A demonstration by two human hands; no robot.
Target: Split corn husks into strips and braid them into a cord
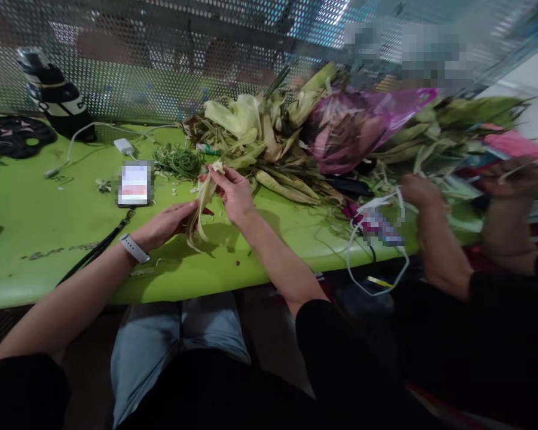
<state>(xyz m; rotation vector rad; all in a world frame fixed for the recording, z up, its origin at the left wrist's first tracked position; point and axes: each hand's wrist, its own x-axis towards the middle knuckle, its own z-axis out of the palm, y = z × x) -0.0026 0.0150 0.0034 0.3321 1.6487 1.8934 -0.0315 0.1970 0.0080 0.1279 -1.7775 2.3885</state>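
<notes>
A pale corn husk (205, 194) hangs in torn strips above the green table, its knobby stem end uppermost. My right hand (237, 194) pinches that stem end between thumb and fingers. Lower down, my left hand (174, 220) has the strips between its thumb and fingers, whose tips show behind the husk. The loose ends dangle just over the tabletop. Right behind my hands lies a tangle of thin green shreds (179, 161). Beyond my right hand, a heap of dry and green corn husks (269, 134) spreads along the back.
A phone (134, 184) with a strap, a white charger (124, 147), a black bottle (56, 95) and a black mask (18, 136) are at left. A pink plastic bag (345, 128) sits among the husks. A co-worker's hands (421, 191) work at right near a white cable (349, 263).
</notes>
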